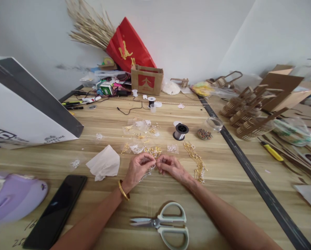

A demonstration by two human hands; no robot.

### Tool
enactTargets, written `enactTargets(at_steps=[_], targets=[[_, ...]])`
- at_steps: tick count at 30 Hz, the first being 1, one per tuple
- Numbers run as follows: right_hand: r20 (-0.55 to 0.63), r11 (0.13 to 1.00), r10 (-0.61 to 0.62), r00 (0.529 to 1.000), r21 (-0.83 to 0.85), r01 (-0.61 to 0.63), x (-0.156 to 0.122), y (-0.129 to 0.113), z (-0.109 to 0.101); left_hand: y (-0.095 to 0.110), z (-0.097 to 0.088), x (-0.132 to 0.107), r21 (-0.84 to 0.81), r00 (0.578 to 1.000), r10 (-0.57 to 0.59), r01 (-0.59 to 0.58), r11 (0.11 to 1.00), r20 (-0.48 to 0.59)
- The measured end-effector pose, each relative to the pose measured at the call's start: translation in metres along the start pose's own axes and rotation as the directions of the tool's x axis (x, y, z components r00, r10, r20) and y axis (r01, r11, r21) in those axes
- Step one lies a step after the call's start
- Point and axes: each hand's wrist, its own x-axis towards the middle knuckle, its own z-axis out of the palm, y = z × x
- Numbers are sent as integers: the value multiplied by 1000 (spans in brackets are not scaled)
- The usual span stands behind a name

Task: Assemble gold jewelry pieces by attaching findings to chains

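Observation:
Thumb and forefinger of my left hand [139, 168] are closed in a pinch on a thin silver chain [146, 174], which hangs below the fingers. My right hand [171, 167] meets it fingertip to fingertip, also pinched; whatever it grips is too small to make out. Just beyond the fingers lies a pile of small gold and silver findings [153, 150]. Gold chains [198, 163] are spread on the table to the right of my right hand. Open-bladed scissors [157, 223] with pale handles lie between my forearms.
A wire spool [181, 132] and a dish of dark beads [204, 134] stand beyond my hands. On the left are a tissue [104, 163], a black phone [57, 211] and a large white box [27, 107]. Small woven baskets [249, 114] and a yellow-handled knife [272, 151] are at right.

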Motion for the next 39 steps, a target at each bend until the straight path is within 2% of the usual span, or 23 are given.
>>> enactTargets(at_steps=[6,9,14,17,19,23,27,32,39], targets=[[21,997,2,1000,-82,0,-1,-1,-1,3,-4,2,-4,996,-23,23,1000,-83],[29,990,23,999,-142,-18,0,3,-5,2,-7,4,-65,993,-45,38,997,-108],[22,989,24,999,-145,-20,1,5,-8,-5,-8,6,-359,992,-129,117,926,-9],[-2,992,29,1000,-122,-29,1,3,-6,-7,-6,6,-445,983,-176,176,878,43],[-12,994,33,999,-106,-35,1,2,-5,-8,-6,6,-420,984,-173,177,890,47],[13,998,17,1000,-67,-16,1,4,-6,-8,-6,6,-248,993,-116,119,961,28],[26,999,8,1000,-40,-7,2,6,-7,-7,-6,5,-151,993,-117,119,981,27],[35,999,-16,999,-31,17,2,5,-7,-6,-6,5,-80,994,-73,79,994,81],[44,999,-44,998,-7,44,1,4,-7,-8,-5,6,-33,986,-95,101,994,137]])
